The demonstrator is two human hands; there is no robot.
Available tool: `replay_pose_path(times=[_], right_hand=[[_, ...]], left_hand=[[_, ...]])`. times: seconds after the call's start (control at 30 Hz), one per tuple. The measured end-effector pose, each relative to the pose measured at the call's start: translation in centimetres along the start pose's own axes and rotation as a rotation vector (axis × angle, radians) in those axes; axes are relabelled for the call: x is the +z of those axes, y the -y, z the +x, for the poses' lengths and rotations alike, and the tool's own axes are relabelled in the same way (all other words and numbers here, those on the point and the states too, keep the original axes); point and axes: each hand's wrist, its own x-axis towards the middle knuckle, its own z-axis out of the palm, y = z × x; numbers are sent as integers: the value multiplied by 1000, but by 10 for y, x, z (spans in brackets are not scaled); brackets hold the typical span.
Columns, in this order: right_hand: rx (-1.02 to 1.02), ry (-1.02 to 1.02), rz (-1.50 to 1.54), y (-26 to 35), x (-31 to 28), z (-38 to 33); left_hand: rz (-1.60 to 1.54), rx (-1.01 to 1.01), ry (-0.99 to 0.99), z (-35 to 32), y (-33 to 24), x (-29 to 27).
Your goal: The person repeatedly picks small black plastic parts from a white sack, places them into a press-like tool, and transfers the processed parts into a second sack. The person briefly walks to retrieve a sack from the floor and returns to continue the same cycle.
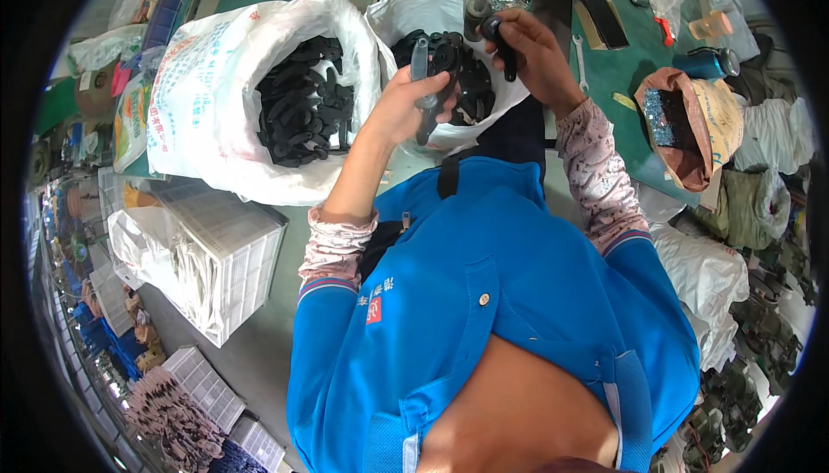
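Green table (609,136) spanned eleven to two — paper bag (718,112) at two. At twelve, left hand (404,110), gripping a grey rod (420,55), partly hid a white sack (423,3); right hand (531,47) pinched a black part (509,63).

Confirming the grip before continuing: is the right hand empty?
No, the right hand holds a black part in its fingers.

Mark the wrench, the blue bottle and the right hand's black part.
Wrench (581,63): head view, middle of its shaft.
Blue bottle (699,63): head view, side of its body.
Black part (508,59): head view, narrow section.
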Motion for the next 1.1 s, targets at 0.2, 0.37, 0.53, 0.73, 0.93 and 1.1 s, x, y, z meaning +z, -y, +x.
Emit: replay_pose_path(times=[0.2, 0.37, 0.53, 0.73, 0.93, 1.1], right_hand=[[2, 177, -237, 7, 17, -9], [-26, -85, -441, 16, 2, 1], [-197, -139, -429, 39, 0, 24], [-15, -144, -576, 46, -9, 51], [-18, -165, -598, 32, 6, 44], [148, -258, -431, 3, 18, 8]], left_hand=[[-166, -66, 186, 2, 4, 1], [-145, -8, -45, 9, 7, -3], [-181, 59, -124, 11, 10, -3], [-32, 138, -179, 17, 9, 5], [62, 133, -307, 27, 15, -3], [17, 172, -365, 38, 20, -1]])
